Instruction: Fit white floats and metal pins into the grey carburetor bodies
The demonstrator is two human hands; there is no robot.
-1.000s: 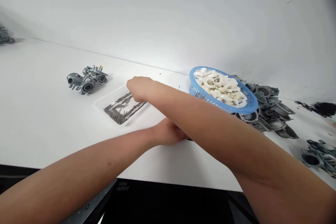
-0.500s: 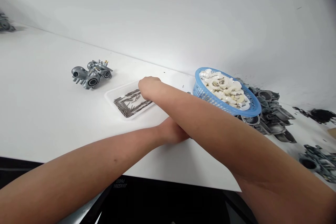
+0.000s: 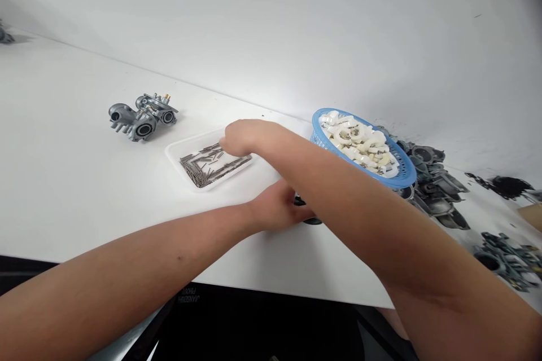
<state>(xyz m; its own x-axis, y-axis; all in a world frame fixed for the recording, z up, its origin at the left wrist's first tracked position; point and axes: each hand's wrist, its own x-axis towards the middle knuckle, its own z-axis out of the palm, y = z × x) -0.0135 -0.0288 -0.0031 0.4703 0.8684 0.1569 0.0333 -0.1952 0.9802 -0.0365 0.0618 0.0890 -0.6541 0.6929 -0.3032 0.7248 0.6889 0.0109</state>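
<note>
My left hand [image 3: 277,206] is wrapped round a dark metal part [image 3: 312,220] at the table's near side. Most of that part is hidden behind my right forearm, so its kind does not show clearly. My right hand [image 3: 243,136] reaches across over the far right end of a white tray [image 3: 171,153]. Its fingers point down, hidden behind the back of the hand, and what they hold, if anything, cannot be seen. Many thin metal pins [image 3: 195,172] lie in the tray, heaped toward its left end.
Left of the tray stand metal carburetors [image 3: 141,118]. A blue basket [image 3: 406,177] of white plastic rings [image 3: 359,144] is at the right, with more metal castings [image 3: 442,186] behind it. Further right are another carburetor [image 3: 503,259] and a black pile [image 3: 510,186].
My right forearm has shifted, uncovering more of my left hand and some of the dark part in it. My right hand stays over the tray's far end. The view has moved slightly.
</note>
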